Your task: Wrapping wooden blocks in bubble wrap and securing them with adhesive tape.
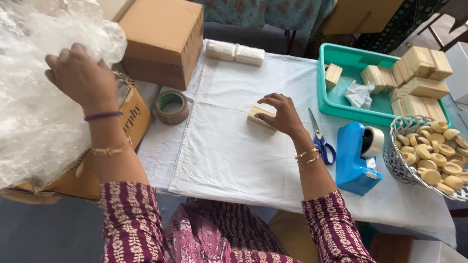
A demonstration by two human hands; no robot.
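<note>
Two hands: right hand (284, 113) pinches small pale wooden block (260, 119) mid white cloth (229, 156), open room around; left hand (80, 75) grips clear bubble wrap (29, 107) beyond table's edge.

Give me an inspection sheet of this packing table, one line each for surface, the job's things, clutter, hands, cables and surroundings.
Surface: table covered with a white cloth, creased.
Job's things: wooden block lying on the cloth; bubble wrap bunched at the left.
Clutter: brown tape roll, scissors, blue tape dispenser, teal tray of wooden blocks, wire basket of round wooden pieces.
Hands: left hand grips the bubble wrap; right hand rests fingertips on the wooden block.
Cables: nothing seen.
Surroundings: cardboard box at the table's far left.
</note>
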